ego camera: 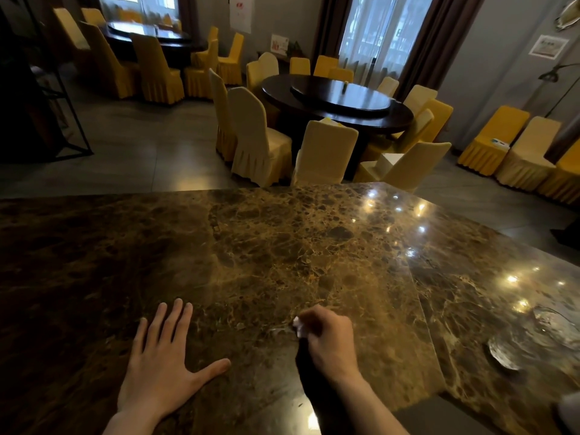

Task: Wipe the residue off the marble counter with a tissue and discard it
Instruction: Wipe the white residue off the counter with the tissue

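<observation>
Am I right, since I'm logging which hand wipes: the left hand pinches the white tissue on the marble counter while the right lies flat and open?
Not quite: the hands are swapped. In the head view the right hand pinches the white tissue on the marble counter, while the left hand lies flat and open.

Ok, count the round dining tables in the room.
2: one dark round table straight ahead beyond the counter, another table far left by the window. More may be hidden.
</observation>
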`<state>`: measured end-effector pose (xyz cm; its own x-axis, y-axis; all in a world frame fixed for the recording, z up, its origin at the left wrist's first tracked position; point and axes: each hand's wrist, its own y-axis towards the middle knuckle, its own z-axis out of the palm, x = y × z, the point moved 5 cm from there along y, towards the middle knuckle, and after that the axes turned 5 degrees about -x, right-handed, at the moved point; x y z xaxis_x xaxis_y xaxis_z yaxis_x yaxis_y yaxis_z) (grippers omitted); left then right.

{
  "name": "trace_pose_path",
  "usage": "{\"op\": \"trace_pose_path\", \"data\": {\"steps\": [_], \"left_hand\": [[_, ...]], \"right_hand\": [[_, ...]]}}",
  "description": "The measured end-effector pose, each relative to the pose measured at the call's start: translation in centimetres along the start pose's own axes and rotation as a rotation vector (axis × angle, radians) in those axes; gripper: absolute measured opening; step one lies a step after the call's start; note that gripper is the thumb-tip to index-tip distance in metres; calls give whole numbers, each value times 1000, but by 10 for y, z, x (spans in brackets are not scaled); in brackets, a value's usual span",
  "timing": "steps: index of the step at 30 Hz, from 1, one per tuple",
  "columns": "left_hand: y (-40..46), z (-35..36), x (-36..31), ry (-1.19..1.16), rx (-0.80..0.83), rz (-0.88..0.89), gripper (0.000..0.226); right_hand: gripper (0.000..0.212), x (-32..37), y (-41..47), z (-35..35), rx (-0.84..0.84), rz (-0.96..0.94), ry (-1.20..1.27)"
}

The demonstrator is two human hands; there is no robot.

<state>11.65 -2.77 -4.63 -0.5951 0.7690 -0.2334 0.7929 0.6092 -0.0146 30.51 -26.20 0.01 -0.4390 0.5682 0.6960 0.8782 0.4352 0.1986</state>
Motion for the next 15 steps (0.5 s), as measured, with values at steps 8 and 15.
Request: {"op": "trace_pose_path", "data": {"steps": [8, 15], "left_hand": [[0, -1, -1, -10, 9, -7, 136], [-2, -3, -2, 1, -13, 1, 137]], "right_hand": [[16, -26, 5, -33, -255, 124, -358], [24, 34, 2, 14, -74, 9, 14]]}}
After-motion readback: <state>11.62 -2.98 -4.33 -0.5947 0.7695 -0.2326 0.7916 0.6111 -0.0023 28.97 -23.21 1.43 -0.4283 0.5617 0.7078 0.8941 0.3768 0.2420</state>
